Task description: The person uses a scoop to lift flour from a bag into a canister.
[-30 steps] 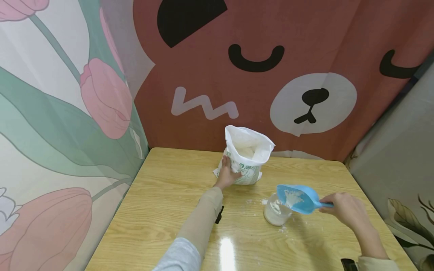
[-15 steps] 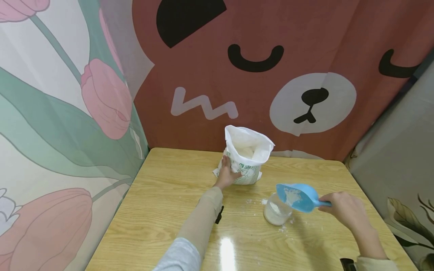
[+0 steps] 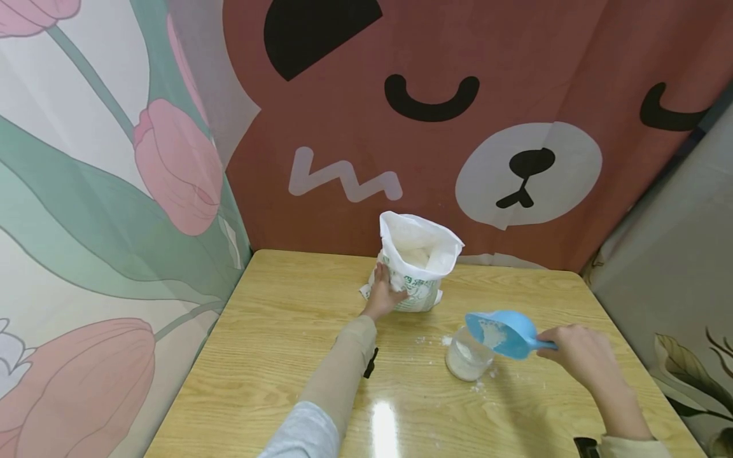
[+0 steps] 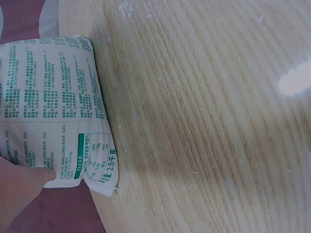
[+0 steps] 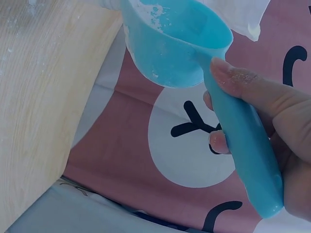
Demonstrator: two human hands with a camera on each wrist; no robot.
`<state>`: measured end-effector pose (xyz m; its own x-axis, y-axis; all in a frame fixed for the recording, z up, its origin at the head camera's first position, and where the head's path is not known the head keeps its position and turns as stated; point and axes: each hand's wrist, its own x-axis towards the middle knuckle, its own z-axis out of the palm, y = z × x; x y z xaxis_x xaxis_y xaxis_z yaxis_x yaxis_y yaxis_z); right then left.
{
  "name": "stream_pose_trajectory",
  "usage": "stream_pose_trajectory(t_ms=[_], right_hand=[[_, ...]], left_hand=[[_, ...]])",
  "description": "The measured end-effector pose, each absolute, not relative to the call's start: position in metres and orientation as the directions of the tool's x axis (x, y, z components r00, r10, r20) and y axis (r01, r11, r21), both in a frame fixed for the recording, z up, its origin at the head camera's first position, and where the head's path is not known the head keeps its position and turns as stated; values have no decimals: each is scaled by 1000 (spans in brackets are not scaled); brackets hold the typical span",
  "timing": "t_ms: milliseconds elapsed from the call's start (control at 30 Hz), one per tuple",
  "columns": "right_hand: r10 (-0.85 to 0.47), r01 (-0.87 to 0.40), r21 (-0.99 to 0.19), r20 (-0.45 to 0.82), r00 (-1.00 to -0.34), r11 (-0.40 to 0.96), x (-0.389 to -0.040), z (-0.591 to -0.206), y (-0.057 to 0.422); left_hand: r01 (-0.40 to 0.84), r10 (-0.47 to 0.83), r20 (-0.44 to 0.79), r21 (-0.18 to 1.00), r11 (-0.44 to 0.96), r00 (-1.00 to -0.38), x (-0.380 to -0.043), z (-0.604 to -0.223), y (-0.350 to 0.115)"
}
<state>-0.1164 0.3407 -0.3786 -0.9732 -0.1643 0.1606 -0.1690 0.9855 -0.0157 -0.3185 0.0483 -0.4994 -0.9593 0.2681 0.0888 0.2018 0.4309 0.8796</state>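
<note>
In the head view my left hand (image 3: 385, 294) holds the lower left side of an open white flour bag (image 3: 422, 294) with green print, thumb on its front. White powder shows inside the bag's wide mouth. The left wrist view shows the printed side of this flour bag (image 4: 53, 92) with one digit pressed on it. My right hand (image 3: 584, 353) grips the handle of a light blue scoop (image 3: 518, 343), tilted with its lip over a small clear jar (image 3: 466, 369). White powder clings inside the scoop, and the jar holds powder too. In the right wrist view, thumb and fingers wrap the scoop's handle (image 5: 243, 141).
A wooden table (image 3: 275, 343) carries the bag and jar. Spilled powder (image 3: 480, 385) dots the wood around the jar. A printed curtain (image 3: 343, 127) with a bear face hangs right behind the table's far edge, and a tulip-print curtain (image 3: 114, 254) lines the left side.
The scoop and right hand have shifted very slightly left over the jar. The heaped powder seen at the jar's mouth earlier looks lower now. The left hand and bag stay put.
</note>
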Motion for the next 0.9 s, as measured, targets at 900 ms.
stream_pose_trajectory(t_ms=[900], right_hand=[[-243, -232, 73, 216, -946, 970, -116, -383, 336]], left_hand=[[219, 277, 103, 875, 431, -955, -320, -502, 48]])
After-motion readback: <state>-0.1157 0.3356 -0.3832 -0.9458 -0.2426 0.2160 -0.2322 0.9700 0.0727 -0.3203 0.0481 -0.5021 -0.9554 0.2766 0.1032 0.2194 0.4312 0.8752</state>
